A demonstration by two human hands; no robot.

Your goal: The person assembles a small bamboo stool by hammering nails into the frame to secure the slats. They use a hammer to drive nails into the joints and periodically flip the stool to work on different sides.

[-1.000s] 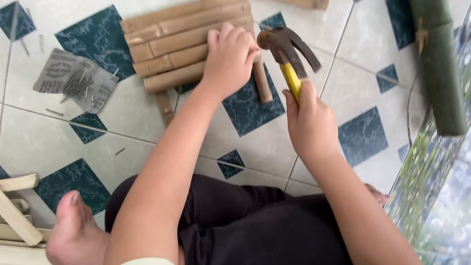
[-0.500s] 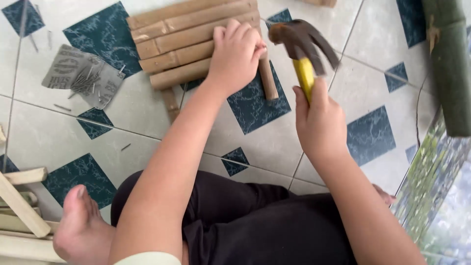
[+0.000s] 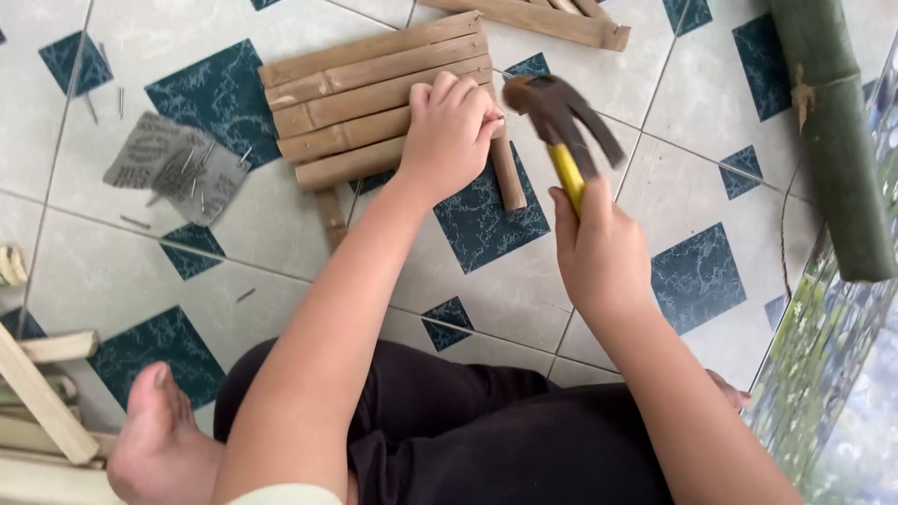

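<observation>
A small panel of bamboo slats [image 3: 360, 103] lies on the tiled floor, nailed across two cross strips [image 3: 507, 173]. My left hand [image 3: 451, 134] presses on its right end, fingertips pinched near the right strip; whether a nail is between them I cannot tell. My right hand [image 3: 599, 248] grips the yellow handle of a claw hammer [image 3: 561, 117], whose dark head hangs just right of my left fingers, a little above the floor.
A grey piece of paper [image 3: 173, 168] with several loose nails lies left of the panel. A thick green bamboo pole [image 3: 832, 140] lies at the right. More slats [image 3: 552, 19] lie at the top, pale sticks [image 3: 42, 402] at lower left beside my bare foot [image 3: 159, 440].
The hammer head has swung left and down toward my left fingers. The view has shifted a little. My left hand stays on the panel.
</observation>
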